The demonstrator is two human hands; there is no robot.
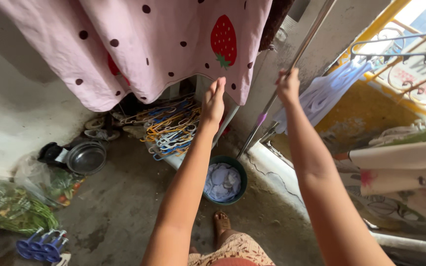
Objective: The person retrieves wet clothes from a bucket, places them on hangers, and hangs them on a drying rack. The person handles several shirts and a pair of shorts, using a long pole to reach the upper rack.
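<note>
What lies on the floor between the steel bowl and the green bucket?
In the head view, a pile of coloured hangers lies between the steel bowl and the green bucket.

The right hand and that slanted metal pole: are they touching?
Touching. The head view shows the right hand with fingers wrapped around the metal pole, no gap between them.

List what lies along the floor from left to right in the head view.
Bagged greens → blue plastic pieces → metal bowl → pile of hangers → green basin of laundry.
</note>
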